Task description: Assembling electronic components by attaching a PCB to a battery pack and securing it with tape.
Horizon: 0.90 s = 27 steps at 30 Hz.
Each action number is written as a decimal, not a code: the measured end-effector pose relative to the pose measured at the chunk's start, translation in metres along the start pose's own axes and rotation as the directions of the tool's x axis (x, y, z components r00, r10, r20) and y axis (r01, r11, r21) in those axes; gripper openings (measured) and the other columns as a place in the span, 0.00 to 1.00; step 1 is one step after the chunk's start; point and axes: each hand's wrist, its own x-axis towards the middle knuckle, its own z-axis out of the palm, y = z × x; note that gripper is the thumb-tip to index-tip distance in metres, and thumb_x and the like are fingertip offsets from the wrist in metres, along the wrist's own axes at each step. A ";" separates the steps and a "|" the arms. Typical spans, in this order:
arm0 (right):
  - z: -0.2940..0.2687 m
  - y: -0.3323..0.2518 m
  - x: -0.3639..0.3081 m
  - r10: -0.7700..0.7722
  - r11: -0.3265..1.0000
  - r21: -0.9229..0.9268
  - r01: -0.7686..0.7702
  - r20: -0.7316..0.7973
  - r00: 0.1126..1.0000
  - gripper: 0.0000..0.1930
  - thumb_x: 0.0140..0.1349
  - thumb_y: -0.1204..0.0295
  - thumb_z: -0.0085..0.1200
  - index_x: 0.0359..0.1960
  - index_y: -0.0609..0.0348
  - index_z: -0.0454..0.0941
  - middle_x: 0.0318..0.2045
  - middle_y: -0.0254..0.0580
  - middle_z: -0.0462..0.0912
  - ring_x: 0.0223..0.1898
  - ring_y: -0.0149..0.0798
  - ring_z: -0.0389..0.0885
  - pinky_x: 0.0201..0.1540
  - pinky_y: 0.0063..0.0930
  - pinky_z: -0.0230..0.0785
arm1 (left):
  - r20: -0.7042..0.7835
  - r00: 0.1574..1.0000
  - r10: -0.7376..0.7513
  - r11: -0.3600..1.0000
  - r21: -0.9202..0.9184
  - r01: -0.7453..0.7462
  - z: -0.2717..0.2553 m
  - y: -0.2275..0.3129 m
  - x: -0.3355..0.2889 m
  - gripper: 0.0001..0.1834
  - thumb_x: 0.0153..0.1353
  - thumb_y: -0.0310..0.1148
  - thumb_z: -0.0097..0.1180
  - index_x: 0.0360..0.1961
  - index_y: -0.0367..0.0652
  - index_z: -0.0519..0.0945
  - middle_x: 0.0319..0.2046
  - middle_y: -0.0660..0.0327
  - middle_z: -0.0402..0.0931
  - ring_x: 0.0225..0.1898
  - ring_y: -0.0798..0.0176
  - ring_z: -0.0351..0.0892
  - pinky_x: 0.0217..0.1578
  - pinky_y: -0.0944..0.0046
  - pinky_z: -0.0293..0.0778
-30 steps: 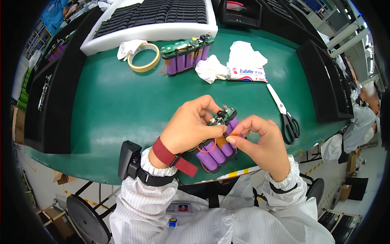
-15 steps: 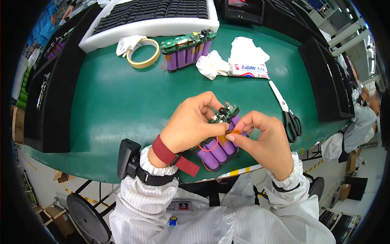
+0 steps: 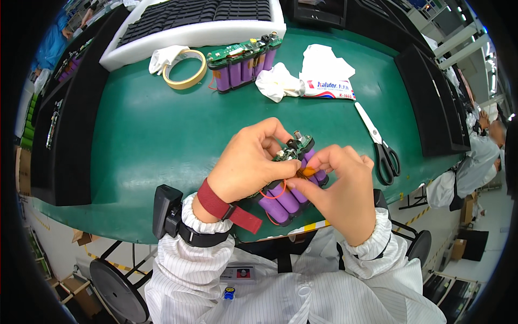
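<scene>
A battery pack of purple cells (image 3: pixel 279 207) with a green circuit board (image 3: pixel 305 142) along its top edge lies tilted near the table's front edge. My left hand (image 3: pixel 245 159) is closed on its board side, the thumb pressing near the middle. My right hand (image 3: pixel 345 189) pinches at a small piece of amber tape (image 3: pixel 308 171) against the cells; its thumb tip lies close to the left thumb. A thin red wire (image 3: pixel 268 196) loops over the cells below the thumbs. The left fingertips are partly hidden behind the board.
On the green table (image 3: pixel 156 140) stand a second battery pack (image 3: pixel 241 74), a yellow tape roll (image 3: pixel 200 73), crumpled white wipes (image 3: pixel 279 82) and a white tube (image 3: pixel 330 89). Scissors (image 3: pixel 379 141) lie to the right. A white foam tray (image 3: pixel 191 40) is at the back; black racks (image 3: pixel 435 108) border both sides.
My right hand has shifted slightly left, its thumb sliding down and left across the cells. The left hand keeps its hold. The whole view has moved a little.
</scene>
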 end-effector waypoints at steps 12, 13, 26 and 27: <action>-0.005 0.000 -0.007 0.025 0.983 0.181 -0.034 0.052 0.998 0.12 0.48 0.70 0.71 0.28 0.50 0.77 0.25 0.24 0.81 0.30 0.33 0.74 0.41 0.36 0.53 | -0.007 1.000 -0.010 1.000 -0.027 0.010 0.001 0.004 -0.002 0.15 0.52 0.21 0.66 0.39 0.37 0.73 0.30 0.62 0.80 0.29 0.76 0.78 0.30 0.75 0.73; -0.006 0.000 -0.008 0.022 0.983 0.182 -0.032 0.056 0.998 0.12 0.48 0.70 0.71 0.28 0.50 0.77 0.25 0.24 0.81 0.30 0.33 0.74 0.41 0.36 0.53 | 0.011 1.000 -0.008 0.999 -0.041 0.008 0.001 0.004 -0.001 0.15 0.52 0.21 0.66 0.39 0.37 0.74 0.30 0.62 0.80 0.29 0.76 0.78 0.30 0.74 0.73; -0.015 -0.002 -0.013 0.025 0.969 0.246 -0.021 -0.014 1.000 0.13 0.45 0.74 0.73 0.27 0.54 0.77 0.25 0.30 0.81 0.28 0.35 0.76 0.38 0.30 0.63 | -0.013 1.000 0.016 0.998 0.058 -0.015 0.000 -0.003 0.000 0.15 0.51 0.22 0.66 0.39 0.37 0.75 0.27 0.66 0.77 0.26 0.79 0.73 0.26 0.76 0.67; -0.012 0.001 -0.012 0.025 0.970 0.243 -0.021 -0.016 1.000 0.13 0.45 0.74 0.73 0.27 0.54 0.77 0.25 0.30 0.81 0.28 0.35 0.76 0.38 0.30 0.63 | -0.010 1.000 0.018 0.998 0.056 -0.018 0.000 -0.001 0.000 0.15 0.51 0.22 0.66 0.39 0.37 0.75 0.27 0.66 0.77 0.26 0.79 0.73 0.26 0.76 0.67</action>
